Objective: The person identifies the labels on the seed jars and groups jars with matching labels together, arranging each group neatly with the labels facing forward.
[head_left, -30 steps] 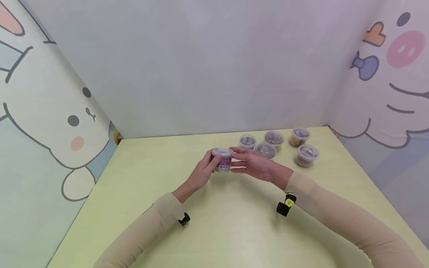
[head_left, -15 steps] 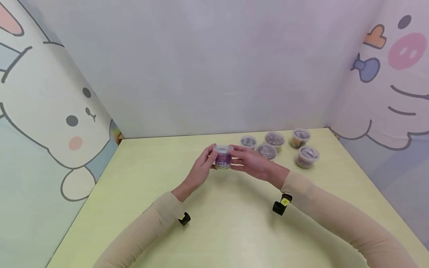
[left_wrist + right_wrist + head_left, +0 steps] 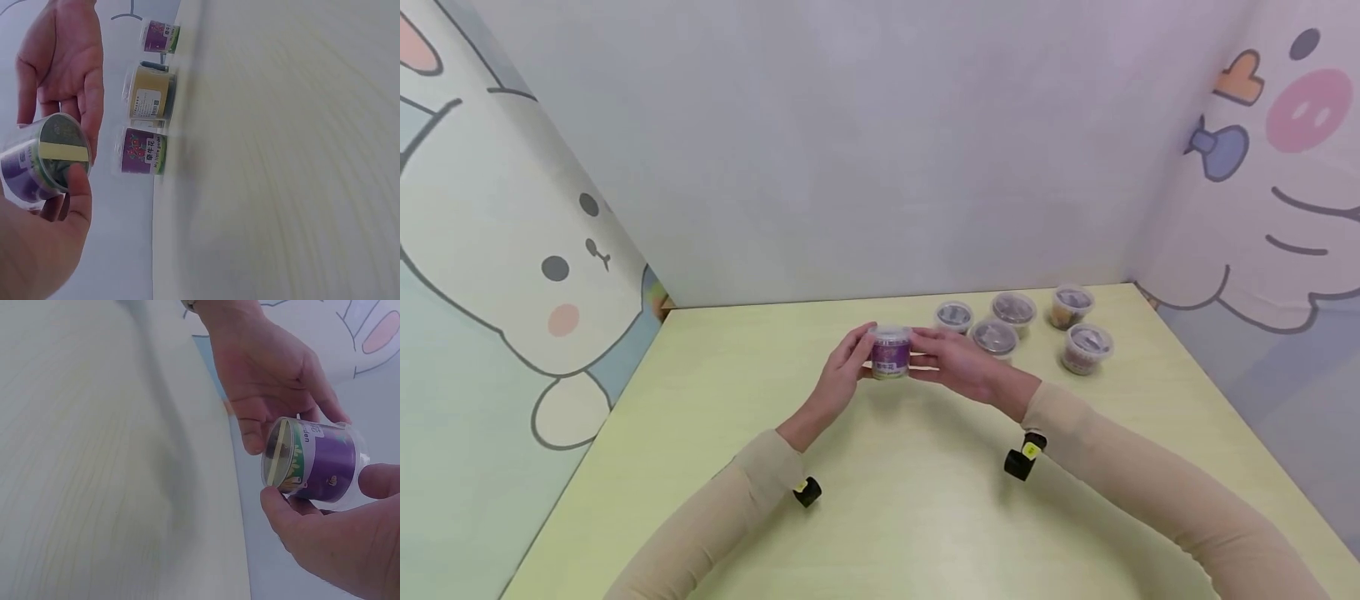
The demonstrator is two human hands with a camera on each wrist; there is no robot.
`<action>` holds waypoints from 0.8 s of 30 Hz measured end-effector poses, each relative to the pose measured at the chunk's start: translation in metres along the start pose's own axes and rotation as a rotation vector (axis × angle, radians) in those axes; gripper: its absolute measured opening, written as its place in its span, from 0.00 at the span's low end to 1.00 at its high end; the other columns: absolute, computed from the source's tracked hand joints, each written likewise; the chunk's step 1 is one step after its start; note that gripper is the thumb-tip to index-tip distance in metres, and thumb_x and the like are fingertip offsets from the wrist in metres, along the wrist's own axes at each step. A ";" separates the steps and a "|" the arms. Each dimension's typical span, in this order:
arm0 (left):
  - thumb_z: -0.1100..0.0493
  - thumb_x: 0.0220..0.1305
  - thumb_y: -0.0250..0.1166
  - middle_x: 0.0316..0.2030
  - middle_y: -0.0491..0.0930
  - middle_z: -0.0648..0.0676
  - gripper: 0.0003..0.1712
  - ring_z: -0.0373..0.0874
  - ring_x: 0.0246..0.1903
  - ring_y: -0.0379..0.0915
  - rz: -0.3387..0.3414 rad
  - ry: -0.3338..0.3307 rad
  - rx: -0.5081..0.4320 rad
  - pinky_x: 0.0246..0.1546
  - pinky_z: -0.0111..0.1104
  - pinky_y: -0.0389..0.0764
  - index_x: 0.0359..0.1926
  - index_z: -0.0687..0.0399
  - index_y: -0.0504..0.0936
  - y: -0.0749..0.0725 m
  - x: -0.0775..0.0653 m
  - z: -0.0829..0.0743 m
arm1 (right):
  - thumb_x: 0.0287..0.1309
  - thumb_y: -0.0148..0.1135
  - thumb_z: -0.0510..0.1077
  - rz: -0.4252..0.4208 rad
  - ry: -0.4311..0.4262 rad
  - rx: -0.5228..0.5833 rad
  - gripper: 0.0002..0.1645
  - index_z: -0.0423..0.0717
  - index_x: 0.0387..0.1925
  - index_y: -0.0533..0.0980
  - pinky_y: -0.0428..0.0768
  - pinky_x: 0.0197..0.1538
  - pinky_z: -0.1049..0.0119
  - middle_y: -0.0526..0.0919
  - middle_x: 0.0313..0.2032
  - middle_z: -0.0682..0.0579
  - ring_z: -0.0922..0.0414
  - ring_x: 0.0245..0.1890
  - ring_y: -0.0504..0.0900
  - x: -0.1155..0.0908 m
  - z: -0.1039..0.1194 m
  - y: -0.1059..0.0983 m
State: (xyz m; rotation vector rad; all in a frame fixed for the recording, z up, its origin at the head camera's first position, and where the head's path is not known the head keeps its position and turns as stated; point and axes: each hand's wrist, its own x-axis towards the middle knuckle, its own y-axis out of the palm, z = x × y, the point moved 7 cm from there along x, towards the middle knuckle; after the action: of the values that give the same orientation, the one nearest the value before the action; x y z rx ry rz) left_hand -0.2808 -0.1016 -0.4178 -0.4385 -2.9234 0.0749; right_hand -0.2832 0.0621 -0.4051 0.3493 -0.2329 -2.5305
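Note:
In the head view a clear lidded plastic tub (image 3: 891, 357) with a purple label is upright above the table, over its shadow. My left hand (image 3: 835, 379) grips its left side, and my right hand (image 3: 970, 367) holds the right side with its fingertips. A flat base with a pale strip across it shows on the tub (image 3: 53, 140) in the left wrist view. From the right wrist, the tub (image 3: 334, 462) appears between both hands, purple label and green band visible. The lid is mostly hidden in both wrist views.
Several similar lidded tubs stand at the back right of the pale yellow table (image 3: 737, 350); among them are a front tub (image 3: 1086, 350) and one with an orange-brown side (image 3: 1070, 308). A white backdrop (image 3: 880, 167) rises behind the table, with cartoon-printed cloth at both sides.
The tub has risen slightly and shifted a little left, now standing straighter with its label facing me. My right hand has followed it leftward; the other tubs stay put.

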 end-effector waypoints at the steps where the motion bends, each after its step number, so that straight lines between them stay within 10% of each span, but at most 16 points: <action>1: 0.46 0.82 0.48 0.58 0.72 0.62 0.31 0.52 0.51 0.73 -0.005 0.005 -0.006 0.46 0.37 0.81 0.74 0.61 0.62 0.000 0.000 0.000 | 0.81 0.43 0.46 0.001 -0.001 0.002 0.33 0.31 0.76 0.53 0.67 0.70 0.49 0.64 0.70 0.33 0.39 0.70 0.66 0.000 0.000 0.000; 24: 0.45 0.80 0.51 0.54 0.71 0.60 0.32 0.50 0.49 0.75 -0.038 -0.028 0.036 0.42 0.39 0.83 0.71 0.63 0.63 -0.004 0.003 0.007 | 0.79 0.47 0.45 -0.003 0.030 0.043 0.35 0.32 0.76 0.50 0.67 0.70 0.50 0.63 0.69 0.33 0.39 0.70 0.66 0.000 -0.006 -0.001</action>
State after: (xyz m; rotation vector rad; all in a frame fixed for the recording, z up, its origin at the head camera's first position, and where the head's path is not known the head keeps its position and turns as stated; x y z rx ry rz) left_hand -0.2855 -0.1045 -0.4234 -0.3790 -2.9518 0.1293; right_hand -0.2826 0.0624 -0.4108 0.4038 -0.2753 -2.5243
